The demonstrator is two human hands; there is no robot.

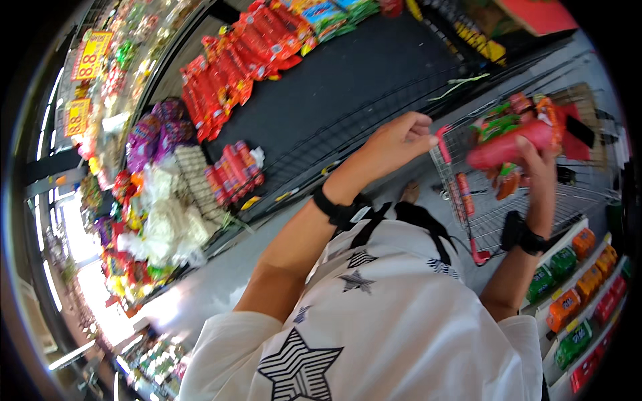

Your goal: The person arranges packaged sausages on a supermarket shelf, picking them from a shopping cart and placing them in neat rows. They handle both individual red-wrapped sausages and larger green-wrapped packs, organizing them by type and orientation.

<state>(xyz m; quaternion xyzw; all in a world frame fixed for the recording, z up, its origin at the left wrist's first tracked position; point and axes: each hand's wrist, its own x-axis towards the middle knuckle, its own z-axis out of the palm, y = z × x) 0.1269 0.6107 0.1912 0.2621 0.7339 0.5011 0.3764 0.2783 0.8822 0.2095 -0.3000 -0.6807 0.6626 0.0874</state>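
Note:
My right hand (539,163) grips a thick red sausage-shaped package (511,145) with a crinkled orange end. It is held above a wire shopping cart (541,213) with pink-red corner and handle parts. Inside the cart, partly hidden behind the package, lie green and red snack packets (496,123). A slim red tube-shaped pack (465,194) stands by the cart's near side. My left hand (401,138) hovers near the cart's handle end, loosely curled, its thumb apart from the fingers and nothing visible in it. Dark bands circle both wrists.
A black display shelf (326,95) with a wire front rail holds a row of long red packs (241,65), short red packs (234,173) and purple bags (155,133). White plastic bags (170,215) sit at its left end. Shrink-wrapped bottle packs (564,308) line the right.

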